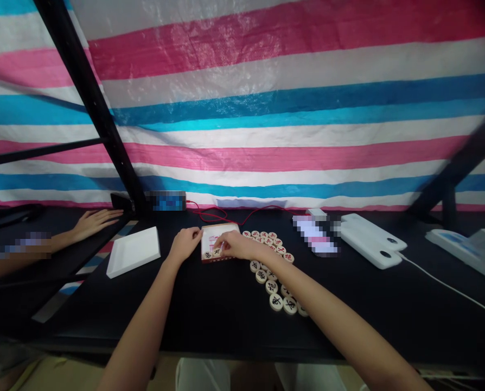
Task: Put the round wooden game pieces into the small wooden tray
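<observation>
A small open box (203, 244) with a white inside and a reddish, patterned front wall stands at the middle of the black table. My left hand (185, 243) is at its left side, fingers curled against the edge. My right hand (234, 244) reaches into the box, its fingers pinching a Chinese chess piece (216, 253) with a black character. Another black-marked piece (208, 255) lies beside that one in the front left corner. Right of the box are rows of round wooden pieces, red-marked (280, 250) behind and black-marked (275, 302) in front, partly covered by my right forearm.
A white box lid (134, 252) lies to the left. Another person's hand (98, 221) rests beyond the black frame post (100, 119). A phone (316, 236), white devices (368, 241) and a cable are to the right. A lit device (165, 201) with a red cord stands behind.
</observation>
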`<state>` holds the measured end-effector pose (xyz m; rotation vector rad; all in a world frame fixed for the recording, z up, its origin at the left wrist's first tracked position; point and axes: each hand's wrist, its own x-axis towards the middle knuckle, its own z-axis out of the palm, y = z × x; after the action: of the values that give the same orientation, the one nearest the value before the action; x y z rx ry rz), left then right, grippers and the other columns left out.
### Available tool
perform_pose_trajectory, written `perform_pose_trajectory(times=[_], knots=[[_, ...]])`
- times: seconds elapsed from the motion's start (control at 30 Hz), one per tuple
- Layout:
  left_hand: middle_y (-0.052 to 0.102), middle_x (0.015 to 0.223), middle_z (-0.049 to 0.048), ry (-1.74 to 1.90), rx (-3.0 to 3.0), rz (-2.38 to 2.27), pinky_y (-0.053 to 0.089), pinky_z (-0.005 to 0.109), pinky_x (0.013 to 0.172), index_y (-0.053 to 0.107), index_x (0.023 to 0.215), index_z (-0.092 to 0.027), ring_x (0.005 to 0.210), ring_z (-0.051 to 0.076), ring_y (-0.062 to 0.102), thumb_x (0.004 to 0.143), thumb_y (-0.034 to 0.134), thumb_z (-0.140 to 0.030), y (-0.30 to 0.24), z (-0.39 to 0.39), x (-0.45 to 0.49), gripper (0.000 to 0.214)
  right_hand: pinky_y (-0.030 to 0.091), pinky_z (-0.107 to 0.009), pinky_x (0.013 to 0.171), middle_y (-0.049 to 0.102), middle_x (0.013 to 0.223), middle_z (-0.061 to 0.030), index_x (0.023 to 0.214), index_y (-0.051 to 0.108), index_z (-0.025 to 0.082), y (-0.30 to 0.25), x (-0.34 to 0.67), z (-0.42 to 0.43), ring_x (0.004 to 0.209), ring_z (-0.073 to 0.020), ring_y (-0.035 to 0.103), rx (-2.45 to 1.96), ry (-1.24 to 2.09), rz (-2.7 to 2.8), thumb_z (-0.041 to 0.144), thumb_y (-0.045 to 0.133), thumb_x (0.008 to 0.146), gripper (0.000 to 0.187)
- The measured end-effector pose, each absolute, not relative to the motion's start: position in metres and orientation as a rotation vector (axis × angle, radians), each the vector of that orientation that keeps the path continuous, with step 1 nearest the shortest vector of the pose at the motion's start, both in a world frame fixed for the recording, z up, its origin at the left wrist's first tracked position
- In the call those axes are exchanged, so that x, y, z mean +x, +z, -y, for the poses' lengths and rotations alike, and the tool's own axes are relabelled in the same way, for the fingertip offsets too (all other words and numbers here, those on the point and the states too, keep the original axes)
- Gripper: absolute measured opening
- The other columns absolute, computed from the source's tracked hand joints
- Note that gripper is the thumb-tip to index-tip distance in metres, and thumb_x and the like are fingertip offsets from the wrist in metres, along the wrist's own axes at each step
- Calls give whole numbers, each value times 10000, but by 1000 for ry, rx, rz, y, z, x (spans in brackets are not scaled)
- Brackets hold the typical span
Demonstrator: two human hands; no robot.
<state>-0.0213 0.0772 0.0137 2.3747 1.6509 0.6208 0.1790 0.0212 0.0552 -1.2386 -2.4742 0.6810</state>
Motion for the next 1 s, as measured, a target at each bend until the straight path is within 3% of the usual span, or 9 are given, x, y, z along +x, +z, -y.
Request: perform_pose_trajectory(times=[0.4, 0.63, 0.77, 1.0], knots=[[606, 657, 41, 640, 2382, -1632, 281, 257, 560, 581, 679, -200, 635, 174, 543, 867, 347, -418, 13, -78, -23, 371, 380, -300, 902, 598, 1162, -66, 1127, 610, 190, 62, 192, -11, 1047, -196, 546, -1177, 529, 2486, 166, 556, 820, 313], [630, 693, 58, 620, 2380, -1656, 290, 259, 573, 588, 683, -197, 670, 185, 567, 880, 325, -427, 13, -78, -22, 401, 405, -256, 770, 635, 937, -22, 936, 656, 197, 79, 229, 27, 855, -158, 579, -1122, 503, 2605, 191, 614, 790, 153], [642, 722, 64, 615, 2361, -1655, 302, 258, 577, 588, 692, -198, 692, 191, 575, 882, 311, -436, 13, -78, -23, 412, 404, -259, 764, 631, 915, -13, 962, 664, 220, 85, 243, 57, 885, -176, 577, -1179, 603, 2782, 236, 715, 712, 255], [631, 699, 59, 624, 2355, -1657, 296, 256, 579, 578, 676, -198, 674, 185, 566, 878, 326, -435, 12, -78, -23, 400, 412, -261, 779, 634, 955, -24, 998, 662, 217, 80, 237, 79, 905, -177, 588, -1256, 572, 2816, 114, 662, 739, 279]])
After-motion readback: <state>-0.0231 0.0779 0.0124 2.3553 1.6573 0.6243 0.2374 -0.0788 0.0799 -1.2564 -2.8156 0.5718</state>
